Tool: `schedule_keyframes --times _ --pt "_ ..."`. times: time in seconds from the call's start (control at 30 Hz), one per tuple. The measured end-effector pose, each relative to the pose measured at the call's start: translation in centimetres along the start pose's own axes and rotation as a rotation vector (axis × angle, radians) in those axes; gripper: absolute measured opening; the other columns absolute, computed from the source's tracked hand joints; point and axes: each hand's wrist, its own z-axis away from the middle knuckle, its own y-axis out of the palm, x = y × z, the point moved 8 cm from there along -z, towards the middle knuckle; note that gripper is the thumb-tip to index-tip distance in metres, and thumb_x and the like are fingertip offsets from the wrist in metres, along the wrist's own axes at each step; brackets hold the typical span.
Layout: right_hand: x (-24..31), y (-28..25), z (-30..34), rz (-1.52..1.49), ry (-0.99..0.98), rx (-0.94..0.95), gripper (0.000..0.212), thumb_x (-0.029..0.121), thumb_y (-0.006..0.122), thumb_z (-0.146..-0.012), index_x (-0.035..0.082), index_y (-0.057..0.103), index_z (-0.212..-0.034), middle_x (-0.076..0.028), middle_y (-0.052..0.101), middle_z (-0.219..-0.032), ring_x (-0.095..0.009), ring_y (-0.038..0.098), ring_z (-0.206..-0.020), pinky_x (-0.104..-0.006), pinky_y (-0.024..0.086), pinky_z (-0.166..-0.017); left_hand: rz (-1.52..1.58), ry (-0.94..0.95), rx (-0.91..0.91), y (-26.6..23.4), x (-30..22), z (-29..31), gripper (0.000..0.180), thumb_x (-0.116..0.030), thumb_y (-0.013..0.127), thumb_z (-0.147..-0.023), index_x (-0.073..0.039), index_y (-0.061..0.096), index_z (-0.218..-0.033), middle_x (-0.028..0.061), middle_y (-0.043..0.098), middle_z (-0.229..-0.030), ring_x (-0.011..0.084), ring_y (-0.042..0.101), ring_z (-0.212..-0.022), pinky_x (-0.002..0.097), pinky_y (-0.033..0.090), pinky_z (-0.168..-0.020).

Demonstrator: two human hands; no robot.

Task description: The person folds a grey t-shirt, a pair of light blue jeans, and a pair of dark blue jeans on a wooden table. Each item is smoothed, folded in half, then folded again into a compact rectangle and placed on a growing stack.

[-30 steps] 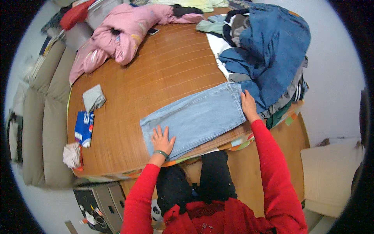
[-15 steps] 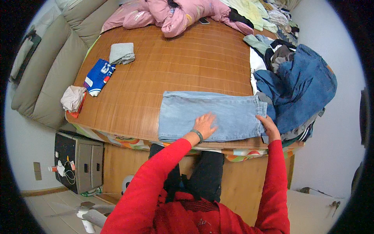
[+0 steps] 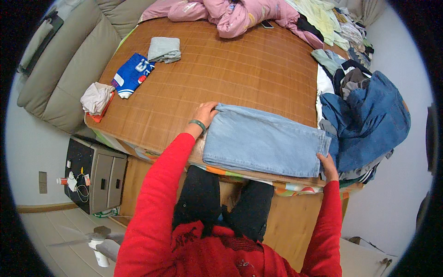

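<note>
A pair of light-blue jeans (image 3: 267, 141), folded into a long flat rectangle, lies along the near edge of the bed. My left hand (image 3: 206, 113), with a dark bangle at the wrist, is at its far left corner, the fingers bent over the edge. At the opposite end, close to the near right corner, my right hand (image 3: 328, 167) has the banded edge between thumb and fingers. Part of the right-hand fingers is hidden under the denim. A heap of unfolded clothes with dark-blue denim (image 3: 371, 124) on top touches the right end.
Folded on the bed mat (image 3: 249, 69) at the left are a grey garment (image 3: 164, 49), a blue printed one (image 3: 134, 75) and a beige one (image 3: 96, 98). A pink quilt (image 3: 230, 21) lies at the back, near a phone (image 3: 267, 24). A bedside cabinet (image 3: 104, 177) stands left.
My left hand has moved from the middle of the jeans to their far left corner. The right hand stays at the right end. The whole view has shifted and tilted slightly.
</note>
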Motion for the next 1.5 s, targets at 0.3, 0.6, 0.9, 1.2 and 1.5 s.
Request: schedule_keyframes --times 0.3,0.6,0.9,1.2,1.5 --pt "-1.9 -1.2 -0.8 0.030 0.055 -0.064 0.049 0.021 0.066 -0.080 -0.001 0.051 -0.122 -0.011 0.061 -0.113 -0.021 0.058 -0.098 -0.0326 0.043 -0.087 0.859 -0.367 0.428 4.2 3.0 -3.1 0.024 -0.023 0.058 -0.092 -0.004 0.061 -0.106 0.0005 0.063 -0.095 0.0131 0.057 -0.089 0.0285 0.045 -0.082" --pt "-2.3 -0.9 -1.1 0.023 0.051 -0.147 0.049 0.018 0.064 -0.081 -0.001 0.050 -0.123 -0.011 0.060 -0.113 -0.020 0.058 -0.098 -0.0326 0.043 -0.088 1.626 -0.330 0.573 2.5 -1.6 -5.2 0.020 -0.022 0.055 -0.094 -0.003 0.058 -0.103 0.0037 0.063 -0.099 0.0136 0.057 -0.096 0.0304 0.044 -0.091" --pt "-1.8 -0.2 -0.8 -0.017 0.053 -0.109 0.047 0.019 0.065 -0.082 -0.001 0.051 -0.122 -0.010 0.061 -0.113 -0.019 0.058 -0.099 -0.0311 0.043 -0.089 1.624 -0.408 0.474 5.0 0.4 -5.4 0.019 -0.019 0.055 -0.095 -0.002 0.056 -0.102 0.0051 0.062 -0.098 0.0119 0.059 -0.088 0.0270 0.050 -0.082" --pt "-1.7 -0.5 -0.8 -0.013 0.058 -0.134 0.045 0.017 0.066 -0.080 -0.001 0.053 -0.119 -0.011 0.062 -0.110 -0.020 0.059 -0.095 -0.0332 0.045 -0.086 -0.099 0.096 -0.379 0.9 -4.8 -2.7 0.030 -0.010 0.064 -0.080 -0.004 0.056 -0.109 0.0141 0.059 -0.112 0.0305 0.054 -0.108 0.0394 0.043 -0.094" --pt "4.2 -0.2 1.5 -0.075 0.011 -0.141 0.042 0.016 0.068 -0.078 0.001 0.056 -0.116 -0.008 0.064 -0.102 -0.018 0.060 -0.087 -0.0318 0.047 -0.081 -0.330 0.200 0.465 13.3 -16.5 7.2 0.057 -0.048 0.046 -0.091 -0.018 0.041 -0.140 0.0155 0.027 -0.149 0.0408 0.018 -0.138 0.0588 0.019 -0.107"
